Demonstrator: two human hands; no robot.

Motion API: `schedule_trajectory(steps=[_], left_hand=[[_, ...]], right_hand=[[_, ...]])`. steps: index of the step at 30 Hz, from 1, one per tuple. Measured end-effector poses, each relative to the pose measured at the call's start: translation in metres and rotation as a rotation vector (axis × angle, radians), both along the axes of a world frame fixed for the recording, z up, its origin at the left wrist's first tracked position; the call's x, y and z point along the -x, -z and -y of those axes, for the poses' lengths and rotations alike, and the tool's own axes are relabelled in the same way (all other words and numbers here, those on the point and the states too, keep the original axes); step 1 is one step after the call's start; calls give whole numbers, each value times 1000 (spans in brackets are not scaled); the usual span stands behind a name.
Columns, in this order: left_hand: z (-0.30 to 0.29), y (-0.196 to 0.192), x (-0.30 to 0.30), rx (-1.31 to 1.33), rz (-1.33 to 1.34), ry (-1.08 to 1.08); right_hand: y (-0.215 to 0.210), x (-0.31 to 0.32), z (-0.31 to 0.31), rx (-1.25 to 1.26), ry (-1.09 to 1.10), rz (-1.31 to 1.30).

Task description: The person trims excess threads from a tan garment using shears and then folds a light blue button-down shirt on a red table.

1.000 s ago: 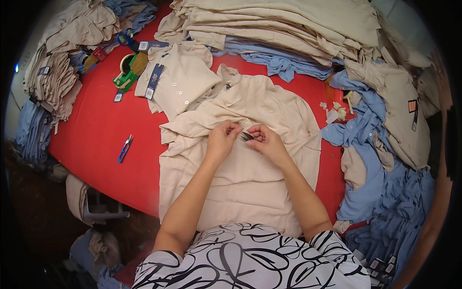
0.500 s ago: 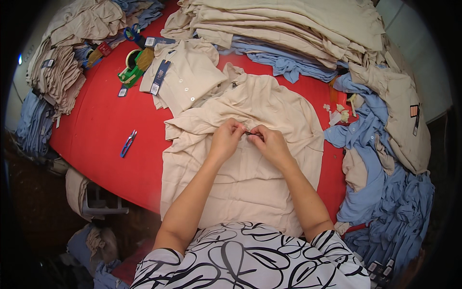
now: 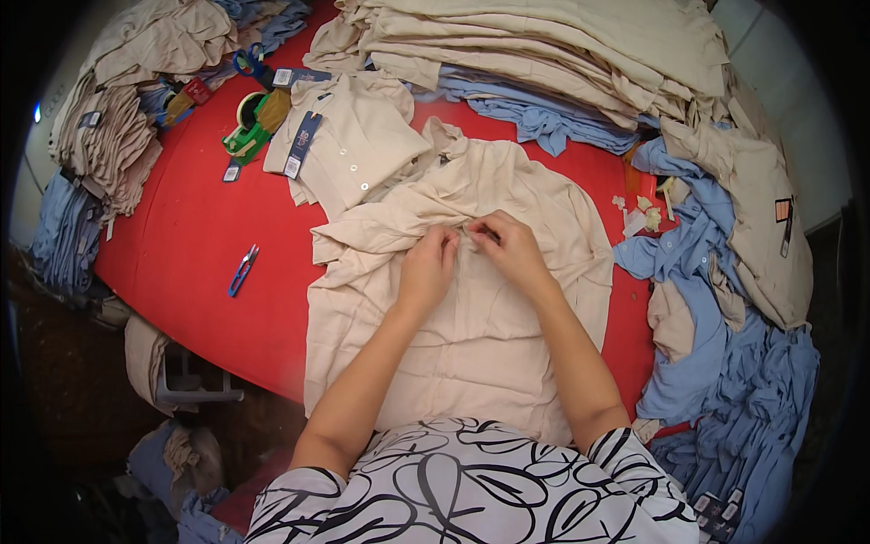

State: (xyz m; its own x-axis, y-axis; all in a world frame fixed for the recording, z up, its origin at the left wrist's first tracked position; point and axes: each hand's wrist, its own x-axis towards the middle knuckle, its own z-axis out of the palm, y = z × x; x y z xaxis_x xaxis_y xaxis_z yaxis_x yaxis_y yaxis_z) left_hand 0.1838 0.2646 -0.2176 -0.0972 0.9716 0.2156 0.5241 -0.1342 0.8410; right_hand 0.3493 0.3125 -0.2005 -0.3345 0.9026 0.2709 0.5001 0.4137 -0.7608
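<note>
A beige shirt [image 3: 471,335] lies spread and rumpled in front of me on the red table. My left hand [image 3: 430,267] is closed in a pinch at the fold across the shirt's middle. Close to its right, my right hand [image 3: 512,254] pinches at the same fold, its fingers curled in. A small gap separates the two sets of fingertips; anything tiny between them is too small to make out. Just beyond lies a folded beige shirt [image 3: 385,145] with white buttons and a dark blue tag [image 3: 303,145].
Blue thread snips [image 3: 242,271] lie on the red table [image 3: 195,299] at left, with a green tape dispenser [image 3: 245,140] farther back. Stacked beige shirts [image 3: 544,45] fill the far side. Blue garments [image 3: 693,335] heap at the right, and more piles [image 3: 118,150] stand far left.
My fingertips have shifted slightly away from me along the shirt's fold, the right hand higher than the left. A small dark thing between them earlier no longer shows.
</note>
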Motion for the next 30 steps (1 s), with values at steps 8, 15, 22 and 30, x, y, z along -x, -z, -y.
schedule_trajectory(steps=[8,15,22,30], left_hand=[[18,16,15,-140,-396,136],[22,2,19,-42,-476,154],[18,3,24,88,-575,211],[23,5,32,113,-615,174]], right_hand=[[31,9,-25,-138,246,104],[10,-1,-24,268,191,19],[3,11,23,16,175,364],[9,4,22,-5,265,408]])
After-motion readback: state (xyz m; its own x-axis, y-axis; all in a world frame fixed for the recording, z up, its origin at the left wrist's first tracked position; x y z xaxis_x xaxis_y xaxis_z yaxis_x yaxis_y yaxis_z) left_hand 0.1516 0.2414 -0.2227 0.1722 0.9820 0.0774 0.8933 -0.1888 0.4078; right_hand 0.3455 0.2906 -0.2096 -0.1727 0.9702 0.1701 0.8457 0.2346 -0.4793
